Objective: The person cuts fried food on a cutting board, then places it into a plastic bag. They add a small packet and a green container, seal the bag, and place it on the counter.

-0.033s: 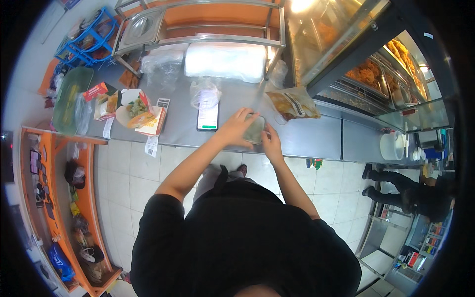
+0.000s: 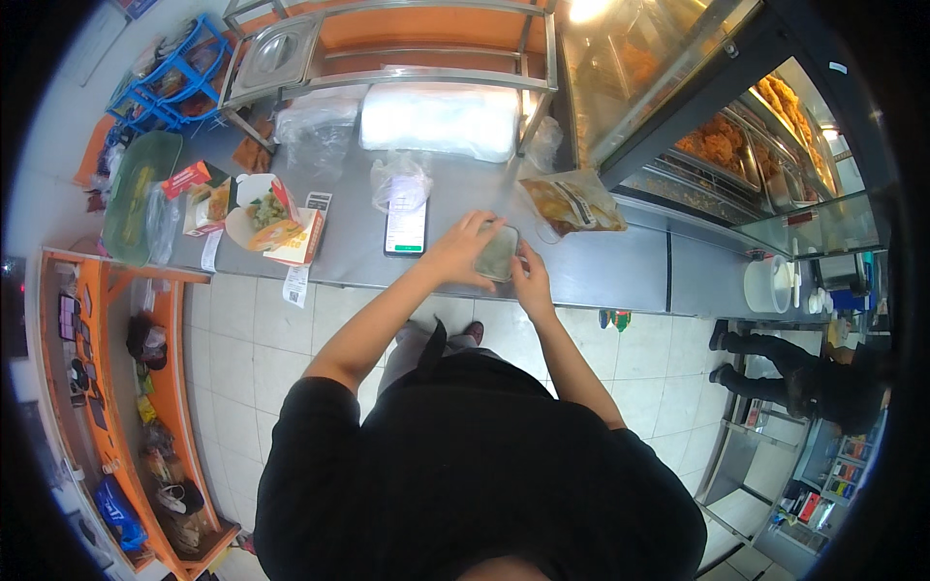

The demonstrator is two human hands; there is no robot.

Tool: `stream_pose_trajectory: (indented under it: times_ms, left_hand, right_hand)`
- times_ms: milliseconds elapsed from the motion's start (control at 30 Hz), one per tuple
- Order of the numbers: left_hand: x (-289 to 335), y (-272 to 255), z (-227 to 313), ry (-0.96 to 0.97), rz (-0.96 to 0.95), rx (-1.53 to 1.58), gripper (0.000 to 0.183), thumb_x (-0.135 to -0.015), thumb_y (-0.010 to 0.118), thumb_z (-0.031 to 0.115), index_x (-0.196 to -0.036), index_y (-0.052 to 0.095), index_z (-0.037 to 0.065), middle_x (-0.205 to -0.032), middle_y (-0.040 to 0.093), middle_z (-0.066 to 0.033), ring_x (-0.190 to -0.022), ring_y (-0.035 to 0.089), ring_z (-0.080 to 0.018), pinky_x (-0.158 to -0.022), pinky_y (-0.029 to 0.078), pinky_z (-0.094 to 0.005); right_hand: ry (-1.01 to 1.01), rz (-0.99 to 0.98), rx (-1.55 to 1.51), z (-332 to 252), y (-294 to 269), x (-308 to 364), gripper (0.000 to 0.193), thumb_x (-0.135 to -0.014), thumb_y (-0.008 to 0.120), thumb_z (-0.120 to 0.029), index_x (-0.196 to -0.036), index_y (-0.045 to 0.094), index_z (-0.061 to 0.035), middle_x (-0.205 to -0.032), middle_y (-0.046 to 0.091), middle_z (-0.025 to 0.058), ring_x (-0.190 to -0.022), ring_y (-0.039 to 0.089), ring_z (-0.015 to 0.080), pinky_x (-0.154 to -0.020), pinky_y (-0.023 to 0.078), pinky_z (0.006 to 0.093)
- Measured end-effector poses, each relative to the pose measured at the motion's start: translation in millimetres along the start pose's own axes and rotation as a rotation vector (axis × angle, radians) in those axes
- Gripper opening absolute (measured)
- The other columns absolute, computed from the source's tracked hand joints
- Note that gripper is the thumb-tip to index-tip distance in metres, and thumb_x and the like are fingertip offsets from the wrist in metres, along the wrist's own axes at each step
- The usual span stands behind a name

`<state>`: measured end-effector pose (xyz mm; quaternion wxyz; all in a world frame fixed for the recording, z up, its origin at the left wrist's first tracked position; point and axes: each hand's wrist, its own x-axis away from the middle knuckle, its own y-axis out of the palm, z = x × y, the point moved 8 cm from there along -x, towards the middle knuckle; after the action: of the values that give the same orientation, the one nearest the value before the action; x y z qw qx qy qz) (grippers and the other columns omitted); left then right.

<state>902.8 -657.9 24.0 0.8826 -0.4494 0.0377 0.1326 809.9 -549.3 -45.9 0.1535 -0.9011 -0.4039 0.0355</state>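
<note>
Near the counter's front edge sits a small rectangular container (image 2: 498,256), see-through and greenish grey on top. My left hand (image 2: 463,252) grips its left side, fingers stretched along the far edge and thumb at the near edge. At its right side, my right hand (image 2: 530,278) presses with bent fingers. What it contains does not show clearly. Left of my hands, a phone (image 2: 405,230) with a lit white screen lies on the counter, a crumpled clear plastic bag (image 2: 401,184) over its far end. A clear bag of brownish food (image 2: 577,202) lies to the right.
Open food boxes (image 2: 262,218) and a green tray (image 2: 143,198) stand on the steel counter (image 2: 639,266) at left. A roll of clear plastic bags (image 2: 441,121) lies under a metal rack. A glass display case (image 2: 668,107) with fried food rises at right. Another person (image 2: 814,378) stands far right.
</note>
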Motion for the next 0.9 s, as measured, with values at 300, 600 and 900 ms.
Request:
stream_pose_trajectory:
  times_ms: [300, 600, 900]
  left_hand:
    - [-10.7, -8.0, -1.9, 0.076, -0.01, 0.04, 0.103, -0.051, 0.084, 0.038, -0.135, 0.037, 0.0, -0.13, 0.039, -0.0193, -0.121, 0.038, -0.0377, -0.102, 0.035, -0.0445]
    - [-0.4, -14.2, -27.2, 0.023, 0.044, -0.005, 0.137, -0.043, 0.081, 0.061, -0.143, 0.013, -0.004, -0.149, 0.01, -0.0284, -0.137, 0.012, -0.0433, -0.112, 0.014, -0.0487]
    - [36.1, 3.3, -39.9, -0.169, -0.155, 0.185, 0.144, -0.05, 0.086, 0.04, -0.143, -0.017, 0.001, -0.15, -0.004, -0.0264, -0.14, 0.004, -0.0402, -0.112, 0.02, -0.0448]
  right_hand:
    - [-0.054, -0.041, 0.197, -16.4, 0.8, 1.6, 0.051, -0.084, 0.051, -0.007, -0.131, 0.04, 0.006, -0.119, 0.049, 0.0271, -0.103, 0.055, 0.0364, -0.084, 0.047, 0.0385]
    - [-0.425, -0.357, 0.815, -77.1, 33.3, -25.1, 0.101, -0.065, 0.072, -0.046, -0.145, 0.022, -0.009, -0.142, 0.028, 0.028, -0.13, 0.028, 0.0451, -0.103, 0.022, 0.0632]
    - [-0.387, -0.597, 0.824, -66.1, 57.9, 0.2, 0.123, -0.055, 0.082, -0.042, -0.148, 0.007, -0.011, -0.144, 0.023, 0.0214, -0.133, 0.024, 0.0423, -0.103, 0.032, 0.0538]
